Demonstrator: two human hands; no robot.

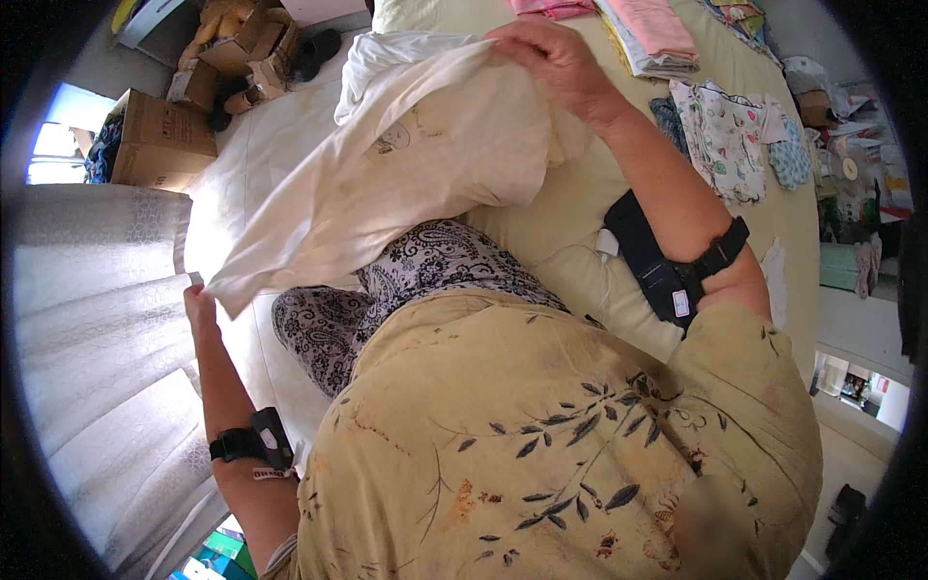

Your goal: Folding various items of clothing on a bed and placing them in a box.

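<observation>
A thin cream garment (387,184) with a small printed figure is stretched diagonally in the air over my lap. Its near left corner is pinched in my left hand (200,307), out by the curtain side. My right hand (556,63) grips the far upper edge, with the fingers closed and partly turned away. The cloth sags between the two hands and hides part of the bed and my patterned trousers (454,253). Just behind it, a bunched white cloth (387,60) lies at the bed's far side.
Folded pink and white cloths (650,39) and a folded printed cloth (720,135) lie on the yellow bedsheet (541,237) to the right. A white charger (606,242) with a cable is near my right arm. Cardboard boxes (164,140) stand far left, beside a pale curtain (97,251).
</observation>
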